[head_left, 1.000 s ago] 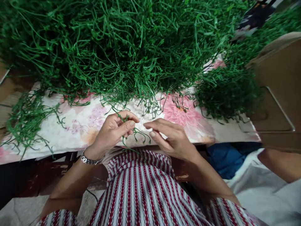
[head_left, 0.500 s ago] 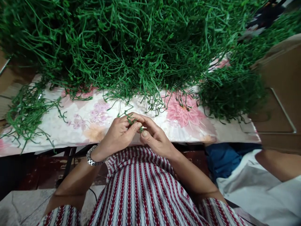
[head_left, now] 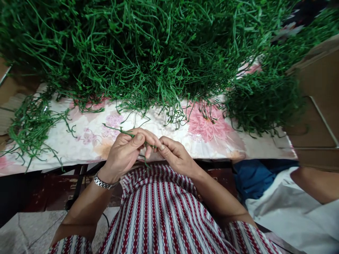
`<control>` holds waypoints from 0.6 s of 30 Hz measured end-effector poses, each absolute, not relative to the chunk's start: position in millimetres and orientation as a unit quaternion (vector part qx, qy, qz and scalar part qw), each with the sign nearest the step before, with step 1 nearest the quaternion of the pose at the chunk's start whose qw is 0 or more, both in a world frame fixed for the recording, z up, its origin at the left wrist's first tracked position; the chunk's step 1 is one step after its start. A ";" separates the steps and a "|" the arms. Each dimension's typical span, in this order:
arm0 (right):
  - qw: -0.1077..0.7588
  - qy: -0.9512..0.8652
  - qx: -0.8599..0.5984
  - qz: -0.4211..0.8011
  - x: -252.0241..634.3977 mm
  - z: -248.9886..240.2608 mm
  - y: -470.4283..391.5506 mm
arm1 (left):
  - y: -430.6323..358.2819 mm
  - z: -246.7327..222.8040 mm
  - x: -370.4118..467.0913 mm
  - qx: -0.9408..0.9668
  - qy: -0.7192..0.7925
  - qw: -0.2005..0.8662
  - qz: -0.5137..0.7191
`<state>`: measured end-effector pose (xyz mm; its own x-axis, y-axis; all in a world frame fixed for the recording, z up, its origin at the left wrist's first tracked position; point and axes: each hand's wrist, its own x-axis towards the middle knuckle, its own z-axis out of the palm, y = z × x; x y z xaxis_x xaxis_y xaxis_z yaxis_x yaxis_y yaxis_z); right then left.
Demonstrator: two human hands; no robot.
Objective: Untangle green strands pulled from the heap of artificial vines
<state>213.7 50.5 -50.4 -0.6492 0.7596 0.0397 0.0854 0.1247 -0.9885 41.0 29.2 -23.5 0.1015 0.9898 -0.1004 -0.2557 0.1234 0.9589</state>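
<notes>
At the lower centre of the frame, the left hand (head_left: 124,153) and the right hand (head_left: 176,157) met fingertip to fingertip, both pinched shut on a thin green stem (head_left: 116,129) that trailed up-left over the floral cloth (head_left: 87,141). A large heap of green stems (head_left: 148,49) filled the upper frame above them.

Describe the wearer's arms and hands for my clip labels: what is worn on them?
Both forearms are bare. The left hand has a silver link watch at the wrist; the right hand wears nothing visible. Nails are short, unpainted. Red-and-white striped sleeves start near the elbows.
</notes>
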 end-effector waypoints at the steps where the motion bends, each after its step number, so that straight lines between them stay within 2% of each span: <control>1: 0.290 -0.698 -0.303 0.581 212.8 -50.1 50.5 | 29.7 -23.2 40.8 0.401 0.424 0.643 0.495; 4: 0.295 -0.732 -0.290 0.541 210.6 -45.7 49.4 | 28.2 -19.8 41.4 0.367 0.422 0.687 0.463; 10: 0.279 -0.836 -0.222 0.416 228.5 -29.7 49.6 | 12.6 -2.2 24.3 0.471 0.471 0.642 0.379; 12: 0.314 -0.821 -0.259 0.400 242.4 -25.0 53.2 | 10.6 2.3 12.2 0.471 0.519 0.591 0.400; 14: 0.338 -0.808 -0.313 0.367 253.6 -20.9 57.8 | 11.7 4.6 1.8 0.433 0.507 0.528 0.526; 18: 0.293 -0.837 -0.324 0.329 256.5 -17.3 63.7 | 12.2 12.3 -29.1 0.438 0.539 0.548 0.466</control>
<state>256.5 63.7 -17.3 -0.6190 0.7349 0.2770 0.3499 0.5738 -0.7405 -29.1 12.2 12.3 -0.0154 0.9830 -0.1830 -0.0382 0.1823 0.9825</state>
